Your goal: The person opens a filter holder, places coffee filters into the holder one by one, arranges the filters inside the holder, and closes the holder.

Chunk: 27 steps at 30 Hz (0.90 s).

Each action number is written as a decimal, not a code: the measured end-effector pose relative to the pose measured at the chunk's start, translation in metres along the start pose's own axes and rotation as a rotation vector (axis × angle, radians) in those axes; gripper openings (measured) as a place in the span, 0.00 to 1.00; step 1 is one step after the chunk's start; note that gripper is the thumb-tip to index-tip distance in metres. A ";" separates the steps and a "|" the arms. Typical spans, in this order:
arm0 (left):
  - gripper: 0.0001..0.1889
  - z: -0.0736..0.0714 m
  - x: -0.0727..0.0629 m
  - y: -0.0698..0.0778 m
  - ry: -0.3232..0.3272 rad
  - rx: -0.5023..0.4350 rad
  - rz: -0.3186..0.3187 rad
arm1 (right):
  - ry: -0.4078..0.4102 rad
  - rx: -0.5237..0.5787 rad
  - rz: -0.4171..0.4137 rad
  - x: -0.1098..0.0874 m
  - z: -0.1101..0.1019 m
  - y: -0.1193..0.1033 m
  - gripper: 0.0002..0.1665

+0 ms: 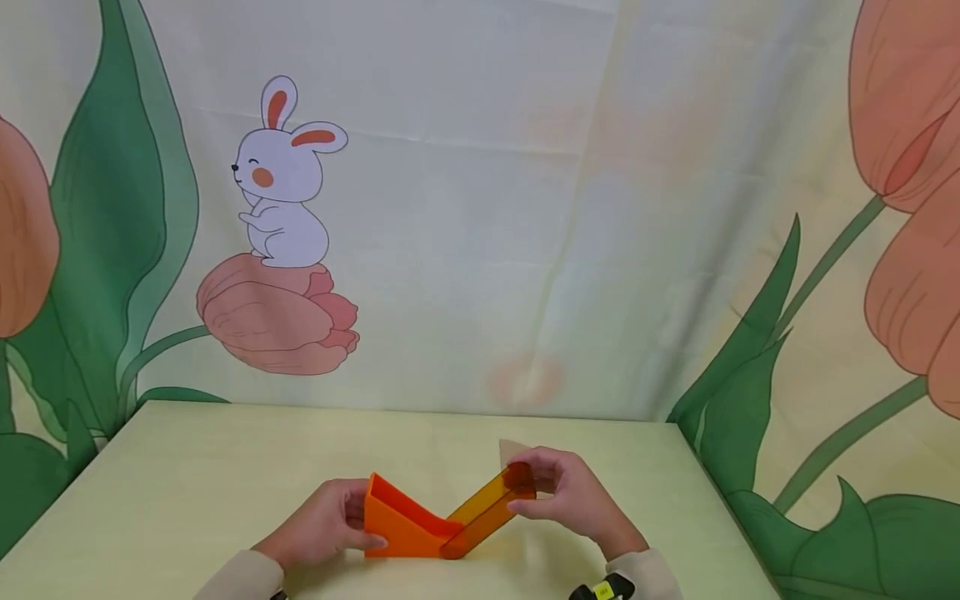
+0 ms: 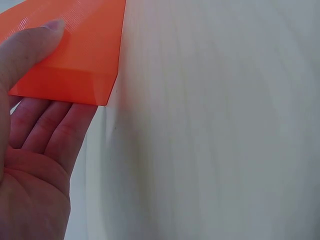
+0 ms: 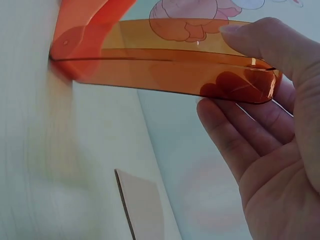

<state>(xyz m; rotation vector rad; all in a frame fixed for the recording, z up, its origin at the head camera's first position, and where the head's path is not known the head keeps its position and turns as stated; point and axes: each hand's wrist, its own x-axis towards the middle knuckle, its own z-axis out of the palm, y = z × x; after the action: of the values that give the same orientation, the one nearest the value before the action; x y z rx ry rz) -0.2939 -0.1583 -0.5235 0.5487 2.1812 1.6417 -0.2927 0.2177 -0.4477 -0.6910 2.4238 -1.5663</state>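
Note:
An opaque orange wedge-shaped plastic case (image 1: 405,527) stands on the table in the head view. Hinged to its low right end is a see-through amber lid (image 1: 483,518), swung up and out to the right. My left hand (image 1: 327,518) grips the tall end of the case, its thumb lying along the near side (image 2: 85,55) and its fingers behind. The far end of the lid is pinched in my right hand (image 1: 566,492); fingers show dark through the amber plastic (image 3: 165,72) in the right wrist view. The fingers on the far side of the case are partly hidden.
A thin beige panel (image 1: 512,452) stands upright on the table behind my right hand, partly covered by it. The pale wooden table (image 1: 225,467) meets a printed cloth backdrop (image 1: 450,250) with a rabbit and tulips at the back and sides.

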 end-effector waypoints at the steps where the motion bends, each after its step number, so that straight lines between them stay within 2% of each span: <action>1: 0.27 0.000 0.000 0.000 0.000 0.001 0.002 | -0.004 0.002 -0.001 -0.001 -0.001 0.002 0.28; 11: 0.27 0.000 -0.001 0.001 -0.001 0.010 0.012 | -0.018 -0.003 0.013 -0.005 -0.007 0.016 0.25; 22: 0.27 0.000 -0.001 0.000 -0.003 0.009 0.018 | -0.027 0.011 0.025 -0.007 -0.007 0.020 0.25; 27: 0.27 0.001 -0.001 0.000 0.000 0.003 0.000 | -0.045 0.031 0.010 -0.006 -0.011 0.020 0.26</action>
<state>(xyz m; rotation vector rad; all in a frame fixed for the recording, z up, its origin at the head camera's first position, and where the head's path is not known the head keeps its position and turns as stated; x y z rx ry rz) -0.2928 -0.1583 -0.5238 0.5501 2.1839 1.6385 -0.2977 0.2363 -0.4610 -0.7005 2.3616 -1.5641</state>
